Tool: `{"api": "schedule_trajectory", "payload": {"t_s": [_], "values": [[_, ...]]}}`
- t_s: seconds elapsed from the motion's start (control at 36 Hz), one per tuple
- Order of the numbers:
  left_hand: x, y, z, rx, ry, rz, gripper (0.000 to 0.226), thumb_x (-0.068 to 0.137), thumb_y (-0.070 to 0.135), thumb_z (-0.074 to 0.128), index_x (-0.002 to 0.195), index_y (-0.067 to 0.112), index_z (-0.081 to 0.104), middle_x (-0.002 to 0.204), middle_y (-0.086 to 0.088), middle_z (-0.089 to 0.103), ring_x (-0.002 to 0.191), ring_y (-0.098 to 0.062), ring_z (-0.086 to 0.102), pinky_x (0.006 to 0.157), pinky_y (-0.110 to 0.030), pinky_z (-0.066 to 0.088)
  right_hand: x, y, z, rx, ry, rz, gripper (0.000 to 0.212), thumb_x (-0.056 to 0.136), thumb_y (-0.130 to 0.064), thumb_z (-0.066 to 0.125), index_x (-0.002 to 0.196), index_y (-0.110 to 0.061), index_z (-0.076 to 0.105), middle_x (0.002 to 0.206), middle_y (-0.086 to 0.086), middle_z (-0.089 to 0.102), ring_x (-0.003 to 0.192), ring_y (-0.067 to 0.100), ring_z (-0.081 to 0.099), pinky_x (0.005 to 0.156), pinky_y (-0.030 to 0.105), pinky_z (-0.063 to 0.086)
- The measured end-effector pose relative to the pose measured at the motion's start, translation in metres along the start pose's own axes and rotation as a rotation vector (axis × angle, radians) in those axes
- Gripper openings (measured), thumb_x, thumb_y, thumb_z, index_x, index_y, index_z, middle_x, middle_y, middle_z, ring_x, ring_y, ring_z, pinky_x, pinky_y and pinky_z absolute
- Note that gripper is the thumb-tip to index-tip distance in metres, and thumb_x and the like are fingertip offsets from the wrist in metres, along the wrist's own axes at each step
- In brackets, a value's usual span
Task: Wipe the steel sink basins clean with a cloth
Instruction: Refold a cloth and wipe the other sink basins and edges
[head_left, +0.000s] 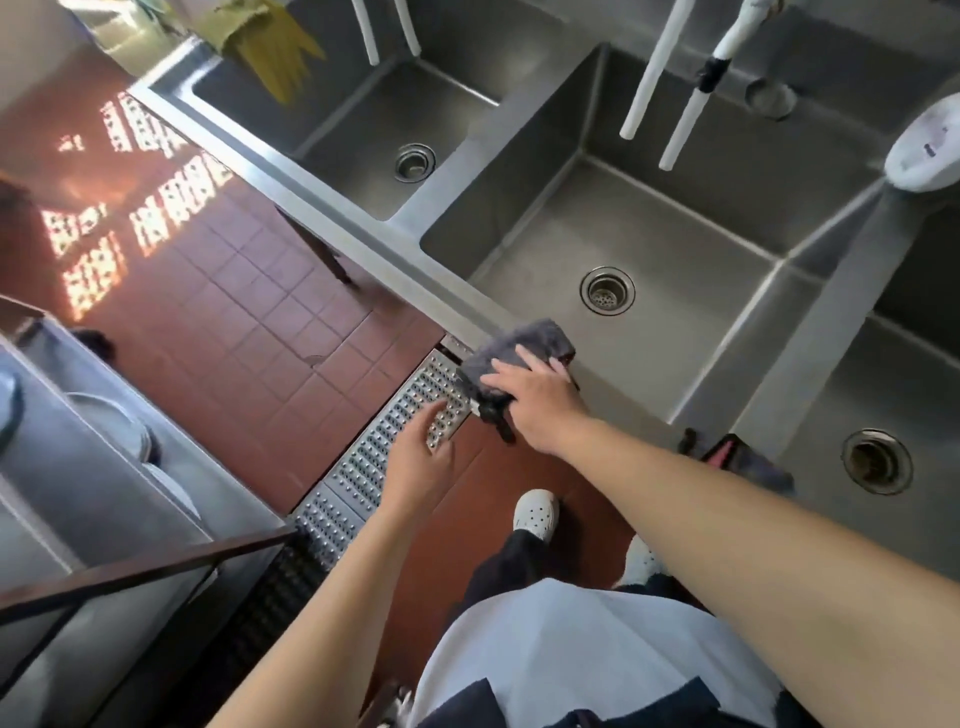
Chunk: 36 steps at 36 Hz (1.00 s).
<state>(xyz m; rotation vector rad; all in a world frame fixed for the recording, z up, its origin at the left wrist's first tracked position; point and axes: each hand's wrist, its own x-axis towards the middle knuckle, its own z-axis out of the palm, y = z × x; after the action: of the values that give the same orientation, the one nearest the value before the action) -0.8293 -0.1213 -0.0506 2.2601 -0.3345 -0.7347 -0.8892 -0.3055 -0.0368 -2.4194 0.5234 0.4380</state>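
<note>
A grey fluffy cloth (524, 345) lies on the front rim of the middle steel basin (691, 322). My right hand (535, 397) lies flat on the cloth with straight fingers, pressing it onto the rim. My left hand (421, 457) hovers open to the left, over the floor and the drain grate, holding nothing. A second basin (363, 135) lies to the far left and a third (893, 395) to the right, each with a round drain.
White hoses (660, 78) hang over the middle basin. A white container (930, 145) sits on the divider at right. A perforated metal floor grate (395, 441) runs across red tiles below the sink. A steel counter with plates (104, 431) stands at left. A dark item (748, 457) rests on the front rim.
</note>
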Motion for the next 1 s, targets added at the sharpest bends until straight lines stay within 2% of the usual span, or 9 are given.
{"api": "schedule_trajectory", "payload": {"t_s": [0.22, 0.39, 0.47, 0.61, 0.69, 0.78, 0.83, 0.92, 1.0], "values": [[0.033, 0.019, -0.011, 0.386, -0.163, 0.114, 0.087, 0.087, 0.006, 0.060, 0.157, 0.037, 0.018, 0.168, -0.001, 0.008, 0.152, -0.025, 0.009, 0.123, -0.047, 0.017, -0.042, 0.031, 0.011, 0.065, 0.115, 0.068, 0.061, 0.087, -0.002, 0.047, 0.139, -0.032, 0.054, 0.154, -0.011, 0.043, 0.150, 0.013, 0.020, 0.122, 0.046, 0.014], [0.045, 0.049, 0.009, 0.452, -0.177, 0.242, 0.073, 0.092, 0.013, 0.060, 0.155, 0.031, 0.029, 0.166, -0.004, 0.015, 0.152, -0.028, 0.013, 0.122, -0.044, 0.016, -0.085, 0.040, 0.010, 0.088, 0.116, 0.221, 0.058, 0.091, -0.008, 0.047, 0.140, -0.038, 0.051, 0.153, -0.007, 0.045, 0.147, 0.015, 0.030, 0.118, 0.040, 0.024], [0.035, 0.062, 0.023, 0.186, -0.157, 0.251, 0.054, 0.092, 0.010, 0.057, 0.143, 0.024, 0.052, 0.156, -0.007, 0.039, 0.143, -0.028, 0.035, 0.115, -0.037, 0.029, -0.095, 0.042, -0.001, 0.312, 0.190, 0.355, 0.050, 0.090, -0.014, 0.050, 0.131, -0.041, 0.059, 0.139, 0.002, 0.061, 0.127, 0.027, 0.054, 0.106, 0.035, 0.042], [0.007, 0.071, 0.030, -0.545, -0.231, -0.069, 0.031, 0.096, 0.008, 0.054, 0.124, 0.010, 0.067, 0.097, -0.005, 0.072, 0.083, -0.011, 0.070, 0.072, -0.024, 0.056, -0.104, 0.050, -0.046, 0.671, 0.601, 0.546, 0.018, 0.091, -0.020, 0.060, 0.105, -0.022, 0.070, 0.096, 0.000, 0.071, 0.098, 0.028, 0.064, 0.077, 0.031, 0.044], [-0.003, 0.067, 0.033, -0.592, -0.215, -0.147, 0.030, 0.100, 0.000, 0.047, 0.122, 0.006, 0.066, 0.099, -0.006, 0.071, 0.071, -0.007, 0.068, 0.066, -0.020, 0.056, -0.116, 0.057, -0.067, 0.518, 0.761, 0.539, 0.011, 0.092, -0.026, 0.058, 0.092, -0.019, 0.066, 0.081, -0.004, 0.062, 0.083, 0.027, 0.062, 0.064, 0.028, 0.036], [-0.008, 0.069, 0.032, -0.625, -0.172, -0.199, 0.030, 0.098, -0.004, 0.045, 0.118, 0.005, 0.066, 0.102, -0.008, 0.069, 0.068, -0.012, 0.066, 0.062, -0.020, 0.056, -0.121, 0.051, -0.069, 0.253, 0.841, 0.471, 0.023, 0.093, -0.021, 0.057, 0.114, -0.014, 0.066, 0.107, 0.001, 0.054, 0.091, 0.027, 0.059, 0.071, 0.030, 0.044], [-0.008, 0.073, 0.029, -0.647, -0.133, -0.227, 0.028, 0.099, -0.002, 0.047, 0.116, 0.008, 0.066, 0.097, -0.008, 0.068, 0.066, -0.013, 0.064, 0.060, -0.022, 0.054, -0.116, 0.041, -0.057, 0.124, 0.774, 0.441, 0.038, 0.092, -0.019, 0.057, 0.131, -0.017, 0.059, 0.129, 0.007, 0.046, 0.107, 0.030, 0.055, 0.084, 0.038, 0.048], [-0.007, 0.077, 0.027, -0.616, -0.095, -0.213, 0.029, 0.097, -0.003, 0.046, 0.113, 0.012, 0.066, 0.106, -0.010, 0.067, 0.077, -0.019, 0.063, 0.075, -0.034, 0.054, -0.100, 0.025, -0.025, -0.019, 0.406, 0.455, 0.042, 0.095, -0.023, 0.050, 0.137, -0.021, 0.049, 0.152, 0.011, 0.029, 0.126, 0.035, 0.039, 0.096, 0.043, 0.043], [-0.007, 0.080, 0.025, -0.592, -0.077, -0.194, 0.035, 0.094, -0.006, 0.047, 0.122, 0.009, 0.062, 0.115, -0.011, 0.065, 0.086, -0.023, 0.063, 0.083, -0.041, 0.053, -0.088, 0.020, 0.011, -0.091, 0.103, 0.536, 0.067, 0.096, -0.047, 0.049, 0.152, -0.022, 0.022, 0.163, 0.014, 0.010, 0.143, 0.038, 0.019, 0.107, 0.053, 0.031]]}}
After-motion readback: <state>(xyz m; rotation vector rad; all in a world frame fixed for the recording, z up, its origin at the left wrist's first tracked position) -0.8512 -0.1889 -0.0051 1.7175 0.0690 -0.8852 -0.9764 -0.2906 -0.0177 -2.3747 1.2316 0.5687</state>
